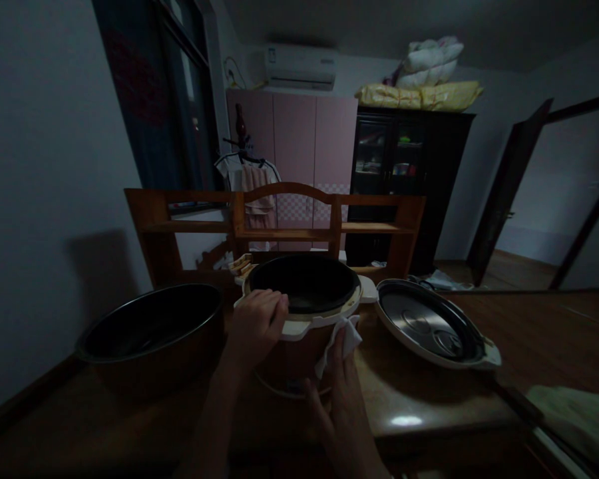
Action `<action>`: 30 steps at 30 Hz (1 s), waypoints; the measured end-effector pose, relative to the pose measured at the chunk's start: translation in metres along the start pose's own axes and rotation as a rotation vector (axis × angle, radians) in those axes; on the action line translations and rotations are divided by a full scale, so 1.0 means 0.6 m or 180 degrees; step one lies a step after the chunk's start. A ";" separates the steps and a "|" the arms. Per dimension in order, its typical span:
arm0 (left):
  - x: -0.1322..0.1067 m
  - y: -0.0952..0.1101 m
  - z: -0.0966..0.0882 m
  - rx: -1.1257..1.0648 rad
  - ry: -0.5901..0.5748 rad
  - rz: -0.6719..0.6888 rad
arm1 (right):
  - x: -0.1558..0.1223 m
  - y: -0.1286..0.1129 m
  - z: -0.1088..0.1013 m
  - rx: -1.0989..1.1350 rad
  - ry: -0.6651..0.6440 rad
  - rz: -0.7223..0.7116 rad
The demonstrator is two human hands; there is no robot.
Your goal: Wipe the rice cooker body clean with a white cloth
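A pressure cooker body (299, 352) with a white rim and a dark, open top stands in the middle of the desk. My left hand (259, 326) is closed over its front-left rim, fingers curled toward the inside. With my right hand (340, 392) I press a white cloth or tissue (349, 338) against the cooker's right front side, just below the rim. Left of the cooker sits a black inner pot (154, 346). On the right lies the cooker lid (432, 324), its metal underside facing up.
Behind the cooker rises a wooden shelf rack (287, 189) fixed along the desk (404, 406). A wall (44, 199) borders the left side. At the lower right is a pale green cloth (574, 419). Wardrobes and an open door (512, 193) stand farther back.
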State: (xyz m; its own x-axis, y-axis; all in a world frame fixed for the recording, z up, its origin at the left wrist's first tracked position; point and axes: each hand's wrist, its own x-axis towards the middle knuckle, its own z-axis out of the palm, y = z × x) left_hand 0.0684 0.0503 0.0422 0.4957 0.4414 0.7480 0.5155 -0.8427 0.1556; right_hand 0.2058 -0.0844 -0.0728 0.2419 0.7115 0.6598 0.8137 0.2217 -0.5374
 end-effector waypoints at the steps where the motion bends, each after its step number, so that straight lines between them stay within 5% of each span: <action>1: 0.000 0.000 0.000 0.0004 0.0002 -0.0002 | 0.000 0.001 0.000 -0.0027 -0.0003 -0.0007; 30: 0.000 0.004 -0.003 0.0024 -0.0069 -0.0053 | 0.029 -0.002 -0.008 -0.0025 0.0142 0.0032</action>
State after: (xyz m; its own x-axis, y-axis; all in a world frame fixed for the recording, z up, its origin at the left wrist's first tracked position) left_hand 0.0682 0.0478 0.0440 0.5020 0.4620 0.7311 0.5291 -0.8328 0.1629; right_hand 0.2114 -0.0752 -0.0579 0.2733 0.6832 0.6771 0.8152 0.2091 -0.5400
